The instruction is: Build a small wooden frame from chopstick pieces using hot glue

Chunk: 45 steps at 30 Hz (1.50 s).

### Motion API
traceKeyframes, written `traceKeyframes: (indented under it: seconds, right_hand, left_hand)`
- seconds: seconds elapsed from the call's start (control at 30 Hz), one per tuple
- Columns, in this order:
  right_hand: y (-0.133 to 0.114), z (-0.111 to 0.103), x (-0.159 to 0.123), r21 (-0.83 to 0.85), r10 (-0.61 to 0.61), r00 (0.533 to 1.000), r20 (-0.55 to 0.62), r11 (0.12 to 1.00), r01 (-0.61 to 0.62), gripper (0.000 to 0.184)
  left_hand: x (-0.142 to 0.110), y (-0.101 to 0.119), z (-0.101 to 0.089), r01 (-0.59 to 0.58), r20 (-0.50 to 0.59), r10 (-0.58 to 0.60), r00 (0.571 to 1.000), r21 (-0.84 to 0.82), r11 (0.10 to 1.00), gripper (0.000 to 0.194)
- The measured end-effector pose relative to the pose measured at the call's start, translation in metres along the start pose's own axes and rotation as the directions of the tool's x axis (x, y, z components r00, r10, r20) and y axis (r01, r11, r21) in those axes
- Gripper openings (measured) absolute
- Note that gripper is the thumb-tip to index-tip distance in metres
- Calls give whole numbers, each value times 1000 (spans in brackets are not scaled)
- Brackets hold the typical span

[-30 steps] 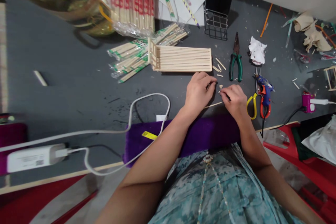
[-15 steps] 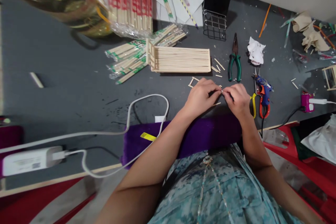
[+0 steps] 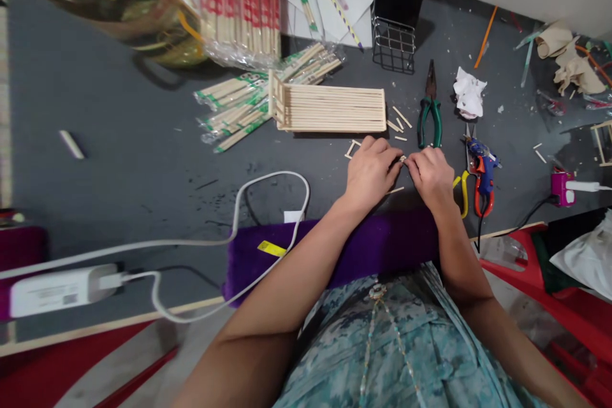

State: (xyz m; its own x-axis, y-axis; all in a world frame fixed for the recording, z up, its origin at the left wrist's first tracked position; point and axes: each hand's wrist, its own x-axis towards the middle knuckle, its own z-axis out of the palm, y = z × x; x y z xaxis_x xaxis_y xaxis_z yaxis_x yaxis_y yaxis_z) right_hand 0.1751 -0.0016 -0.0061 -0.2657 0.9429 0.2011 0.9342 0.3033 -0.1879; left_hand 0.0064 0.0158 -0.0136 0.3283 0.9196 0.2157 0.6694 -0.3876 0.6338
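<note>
My left hand (image 3: pixel 370 169) and my right hand (image 3: pixel 429 175) face each other low over the grey table, thumbs and forefingers pinched. A tiny pale wooden piece (image 3: pixel 403 159) shows between the two sets of fingertips; its exact shape is too small to tell. Beside my left fingers lies a little wooden frame (image 3: pixel 352 149), partly covered by that hand. Below them is a thin stick (image 3: pixel 394 190). Just beyond my hands stands a model of glued wooden sticks (image 3: pixel 332 108), with a raised end at its left. Short cut sticks (image 3: pixel 400 118) lie at its right end.
Green-handled pliers (image 3: pixel 429 115), a blue glue gun (image 3: pixel 484 169) and yellow-and-red-handled cutters (image 3: pixel 463 194) lie to the right. Wrapped chopsticks (image 3: pixel 239 92) lie behind at left. A white cable (image 3: pixel 234 217) loops across a purple cloth (image 3: pixel 382 239) near the table edge.
Both hands have shifted slightly away from my body, with the fingertips still together. More of the pale piece shows between them. The view has moved a little; the other things stay put.
</note>
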Motion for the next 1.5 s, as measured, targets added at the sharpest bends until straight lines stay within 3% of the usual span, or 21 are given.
traceKeyframes:
  seconds: [0.17, 0.33, 0.6, 0.9, 1.3, 1.5]
  right_hand:
    - [3, 4, -1, 54, 46, 998, -37, 998, -44, 32]
    - [7, 2, -5, 172, 64, 997, -34, 984, -57, 20]
    - [3, 4, -1, 106, 36, 999, -17, 994, -34, 21]
    - [2, 5, -4, 84, 21, 997, -75, 996, -14, 23]
    - [2, 9, -2, 135, 43, 999, -32, 990, -38, 22]
    - [4, 9, -1, 168, 40, 997, -64, 985, -29, 23]
  left_hand:
    - [0, 1, 1, 12, -8, -12, 1000, 6, 1000, 20]
    - [0, 1, 1, 17, -17, -17, 1000, 7, 1000, 19]
    - [0, 1, 1, 37, -16, -37, 999, -17, 999, 17]
    - [-1, 1, 2, 34, -31, -35, 999, -21, 999, 18]
    - [-1, 1, 1, 47, -24, -47, 999, -10, 999, 16]
    - [-1, 1, 1, 50, -12, -50, 999, -24, 998, 18]
